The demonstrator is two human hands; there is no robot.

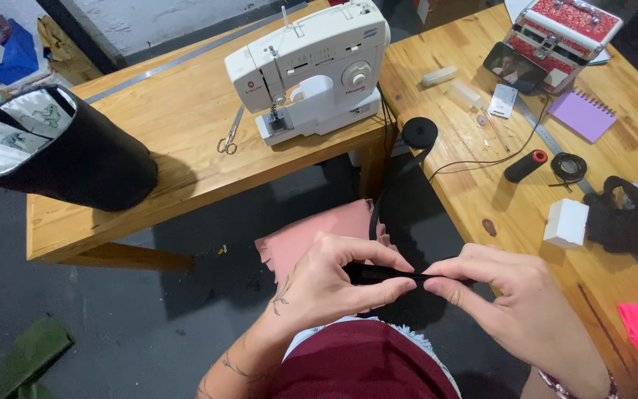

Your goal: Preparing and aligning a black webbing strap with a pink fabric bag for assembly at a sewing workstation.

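**Two hands pinch a black strap over the lap**

While the left hand and the right hand meet above the person's lap, both close finger and thumb on a narrow black strap stretched between them. The strap runs up from the hands to a black roll at the edge of the right table. A pink cloth lies just behind the hands. On the left table stand a white sewing machine, scissors and a black fabric tube on its side. The right table holds a black spool, a white box, a purple notebook, a phone and a red case. Between the wooden tables lies dark grey floor.
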